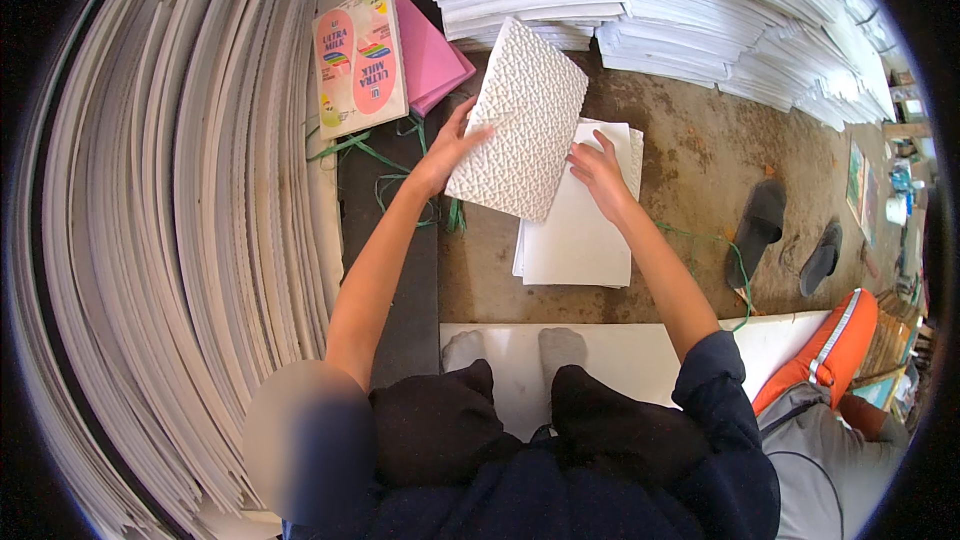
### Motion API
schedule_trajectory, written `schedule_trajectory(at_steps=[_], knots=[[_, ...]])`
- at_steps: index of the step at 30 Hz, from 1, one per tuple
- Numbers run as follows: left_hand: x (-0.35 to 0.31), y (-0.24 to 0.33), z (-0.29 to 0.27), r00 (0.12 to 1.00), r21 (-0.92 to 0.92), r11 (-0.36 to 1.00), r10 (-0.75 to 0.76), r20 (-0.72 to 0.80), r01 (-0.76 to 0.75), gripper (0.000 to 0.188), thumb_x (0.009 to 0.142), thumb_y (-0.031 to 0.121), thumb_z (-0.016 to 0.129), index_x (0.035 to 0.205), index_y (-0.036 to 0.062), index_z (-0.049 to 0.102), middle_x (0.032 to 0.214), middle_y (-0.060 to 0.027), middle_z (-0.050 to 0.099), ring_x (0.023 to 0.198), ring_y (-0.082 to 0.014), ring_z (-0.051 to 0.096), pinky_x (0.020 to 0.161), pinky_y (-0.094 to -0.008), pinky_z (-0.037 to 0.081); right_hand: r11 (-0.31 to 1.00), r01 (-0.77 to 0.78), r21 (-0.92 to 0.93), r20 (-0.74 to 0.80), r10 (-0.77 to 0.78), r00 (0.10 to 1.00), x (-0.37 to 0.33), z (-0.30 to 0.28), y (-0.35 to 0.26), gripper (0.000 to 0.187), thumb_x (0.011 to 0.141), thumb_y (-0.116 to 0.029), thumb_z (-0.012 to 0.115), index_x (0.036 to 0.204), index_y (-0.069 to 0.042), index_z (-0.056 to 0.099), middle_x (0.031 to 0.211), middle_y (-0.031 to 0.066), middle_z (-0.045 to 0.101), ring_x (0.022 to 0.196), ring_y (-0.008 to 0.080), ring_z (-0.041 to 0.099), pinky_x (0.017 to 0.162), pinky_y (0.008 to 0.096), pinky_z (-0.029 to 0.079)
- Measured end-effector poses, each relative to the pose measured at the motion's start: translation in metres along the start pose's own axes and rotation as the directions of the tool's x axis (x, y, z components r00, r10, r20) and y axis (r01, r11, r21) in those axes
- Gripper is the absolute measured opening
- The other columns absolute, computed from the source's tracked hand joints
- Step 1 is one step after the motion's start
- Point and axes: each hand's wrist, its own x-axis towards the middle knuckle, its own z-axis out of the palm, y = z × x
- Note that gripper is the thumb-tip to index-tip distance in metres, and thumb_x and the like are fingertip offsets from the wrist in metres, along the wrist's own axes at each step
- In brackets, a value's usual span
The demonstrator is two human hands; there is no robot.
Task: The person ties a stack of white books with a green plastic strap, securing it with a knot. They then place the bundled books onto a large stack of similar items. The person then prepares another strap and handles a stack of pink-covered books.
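My left hand (452,143) grips the left edge of a white embossed sheet (520,120) and holds it tilted above the floor. My right hand (598,170) rests with spread fingers on a small stack of plain white sheets (580,235) lying on the concrete floor, touching the embossed sheet's right lower edge. The embossed sheet partly covers the stack's upper left corner.
A tall bank of white sheets (180,220) fills the left. More white stacks (700,10) lie at the top. A printed carton piece (358,58) and pink sheets (432,55) sit top centre. Green strings (380,155), two dark slippers (760,225), an orange-grey bag (825,360).
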Motion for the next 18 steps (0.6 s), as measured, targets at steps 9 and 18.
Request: schedule_trajectory(at_steps=[9, 18], knots=[[-0.073, -0.061, 0.057, 0.996, 0.331, 0.943, 0.059, -0.063, -0.035, 0.076, 0.077, 0.005, 0.059, 0.136, 0.0033, 0.011, 0.138, -0.0151, 0.019, 0.129, -0.0216, 0.015, 0.105, -0.0323, 0.013, 0.936, 0.121, -0.331, -0.131, -0.172, 0.976, -0.059, -0.044, -0.009, 0.071, 0.079, -0.014, 0.062, 0.133, -0.004, 0.017, 0.122, 0.0214, 0.038, 0.109, 0.0261, 0.044, 0.09, 0.0358, 0.037], [-0.062, -0.133, 0.06, 0.998, 0.65, 0.759, -0.016, -0.054, 0.047, 0.088, 0.076, 0.026, 0.064, 0.136, -0.001, 0.006, 0.132, -0.0212, 0.019, 0.125, -0.0335, 0.021, 0.103, -0.0389, 0.021, 0.629, 0.194, -0.753, -0.145, -0.446, 0.883, -0.056, -0.057, 0.045, 0.073, 0.075, -0.006, 0.062, 0.132, 0.004, 0.017, 0.128, 0.0251, 0.033, 0.117, 0.0343, 0.033, 0.098, 0.0411, 0.026]])
